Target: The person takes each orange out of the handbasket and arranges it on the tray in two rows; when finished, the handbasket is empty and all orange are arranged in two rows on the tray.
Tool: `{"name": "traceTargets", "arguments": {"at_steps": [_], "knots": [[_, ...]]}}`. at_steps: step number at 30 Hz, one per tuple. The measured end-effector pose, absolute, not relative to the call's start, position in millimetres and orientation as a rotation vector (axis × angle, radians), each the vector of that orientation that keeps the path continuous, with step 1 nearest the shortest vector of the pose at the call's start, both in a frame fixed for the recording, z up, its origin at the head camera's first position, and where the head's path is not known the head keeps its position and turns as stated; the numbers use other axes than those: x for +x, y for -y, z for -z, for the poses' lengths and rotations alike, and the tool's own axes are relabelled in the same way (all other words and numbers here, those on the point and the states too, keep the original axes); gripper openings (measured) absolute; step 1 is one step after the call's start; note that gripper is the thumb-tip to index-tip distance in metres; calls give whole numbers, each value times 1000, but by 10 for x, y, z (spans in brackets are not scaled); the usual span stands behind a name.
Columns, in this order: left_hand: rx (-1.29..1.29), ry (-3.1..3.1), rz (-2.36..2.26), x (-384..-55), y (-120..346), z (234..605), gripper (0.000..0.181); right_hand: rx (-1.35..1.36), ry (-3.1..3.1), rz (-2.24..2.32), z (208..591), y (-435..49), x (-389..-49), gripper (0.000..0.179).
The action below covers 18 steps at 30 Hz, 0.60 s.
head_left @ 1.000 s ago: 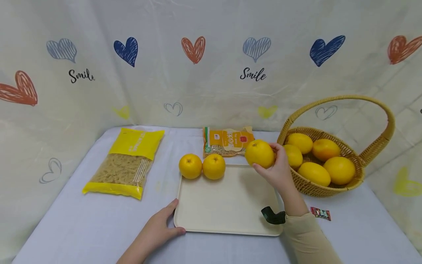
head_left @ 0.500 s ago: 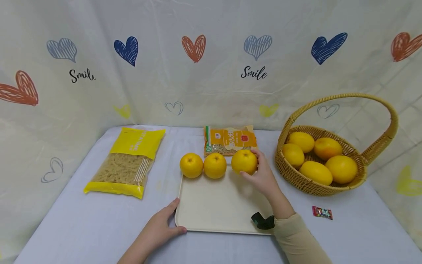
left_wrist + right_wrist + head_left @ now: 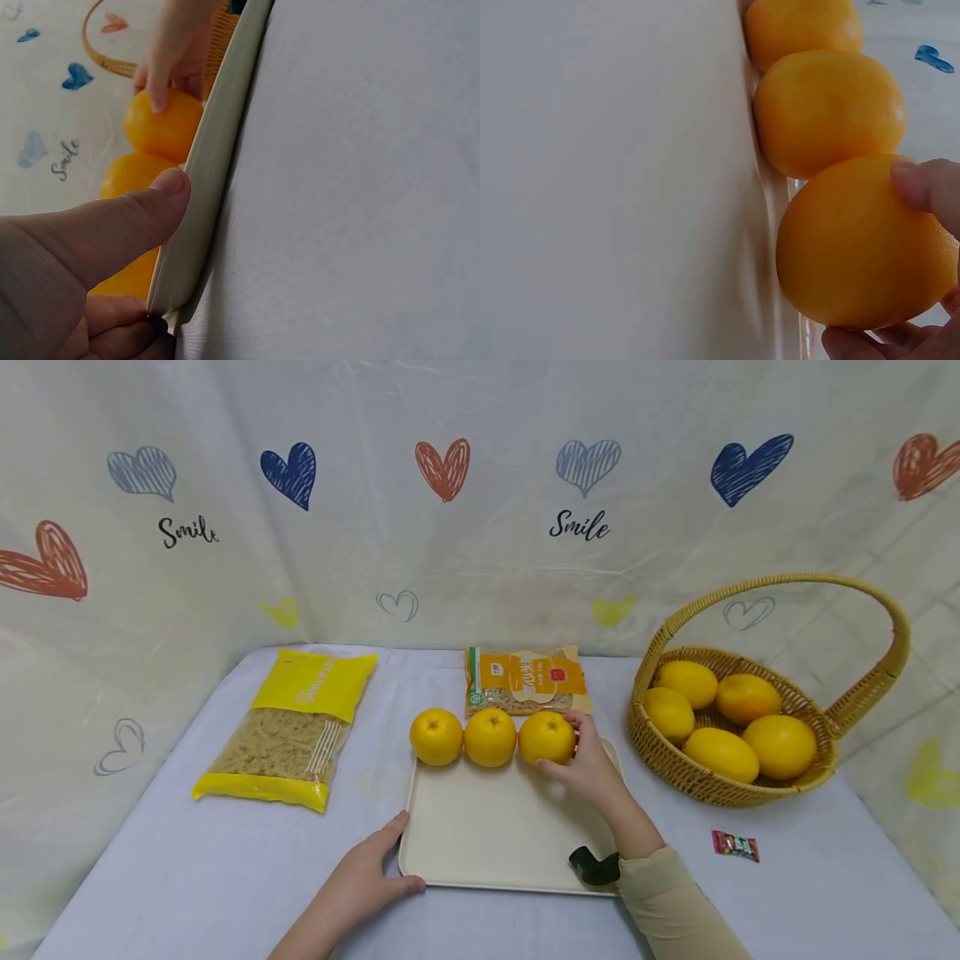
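My right hand (image 3: 592, 764) holds an orange (image 3: 546, 737) at the far edge of a cream tray (image 3: 495, 835), thumb on its near side and fingers round its right. Two more oranges (image 3: 490, 737) sit to its left, all in one row along that edge. In the right wrist view the held orange (image 3: 866, 244) is close against the middle orange (image 3: 829, 112). My left hand (image 3: 363, 877) grips the tray's near left corner; in the left wrist view its thumb (image 3: 142, 217) lies on the rim with fingers curled below at the corner.
A wicker basket (image 3: 697, 789) with several yellow fruits stands at the right, its tall handle arching up. A small wrapped candy (image 3: 736, 846) lies before it. An orange food packet (image 3: 528, 681) lies behind the row; a large yellow bag (image 3: 288, 731) lies left.
My right hand has carried the orange left and down from near the basket to beside the two others, and still holds it. The left hand stays at the tray corner.
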<state>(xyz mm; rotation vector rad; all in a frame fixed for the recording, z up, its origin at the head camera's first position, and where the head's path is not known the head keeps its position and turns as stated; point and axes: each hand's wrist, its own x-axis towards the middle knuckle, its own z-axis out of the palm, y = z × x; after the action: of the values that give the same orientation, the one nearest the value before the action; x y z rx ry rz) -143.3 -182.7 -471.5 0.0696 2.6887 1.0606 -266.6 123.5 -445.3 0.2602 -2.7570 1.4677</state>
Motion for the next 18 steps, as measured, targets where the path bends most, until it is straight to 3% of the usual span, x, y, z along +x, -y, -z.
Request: {"name": "traceTargets", "arguments": {"at_steps": [18], "knots": [[91, -2694, -1077, -1434, 1836, 4743, 99, 326, 2788, -1545, 4486, -1242, -2681, 84]]}}
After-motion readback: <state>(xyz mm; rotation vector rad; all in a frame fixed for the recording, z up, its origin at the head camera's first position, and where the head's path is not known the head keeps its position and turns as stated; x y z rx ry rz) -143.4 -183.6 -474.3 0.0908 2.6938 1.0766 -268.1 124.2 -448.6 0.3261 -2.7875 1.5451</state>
